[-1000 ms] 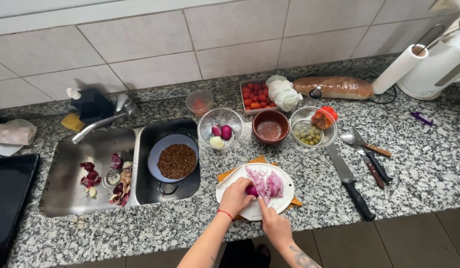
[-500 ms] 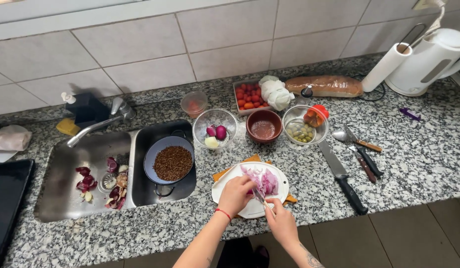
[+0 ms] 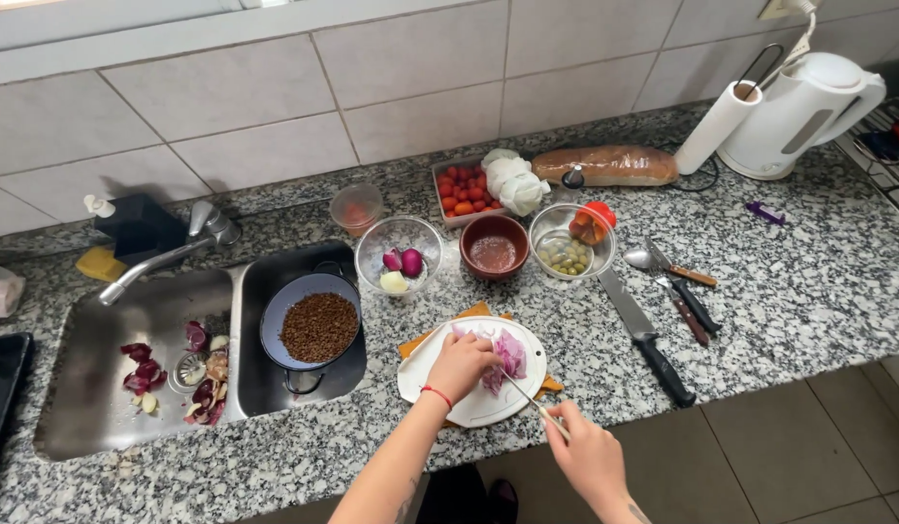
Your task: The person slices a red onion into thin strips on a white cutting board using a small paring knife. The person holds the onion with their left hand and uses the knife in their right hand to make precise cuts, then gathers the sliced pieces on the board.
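Observation:
A white plate [image 3: 430, 380] rests on an orange board on the granite counter, with chopped red onion [image 3: 507, 354] on it. My left hand [image 3: 461, 365] presses down on the onion pieces. In my right hand [image 3: 590, 456] is a small knife [image 3: 522, 393], its blade angled in toward the onion beside my left fingers.
A glass bowl of onions [image 3: 401, 257], a brown bowl [image 3: 495, 247], a glass bowl of olives [image 3: 569, 245], a tomato tray [image 3: 459, 184] and a bread loaf [image 3: 606, 165] sit behind. A big knife [image 3: 645, 337] and cutlery [image 3: 682, 286] lie right. A pan of lentils [image 3: 313, 327] sits in the sink [image 3: 90, 388].
My right hand has drawn back toward the counter's front edge with the knife. My left hand stays on the onion. The view has shifted slightly.

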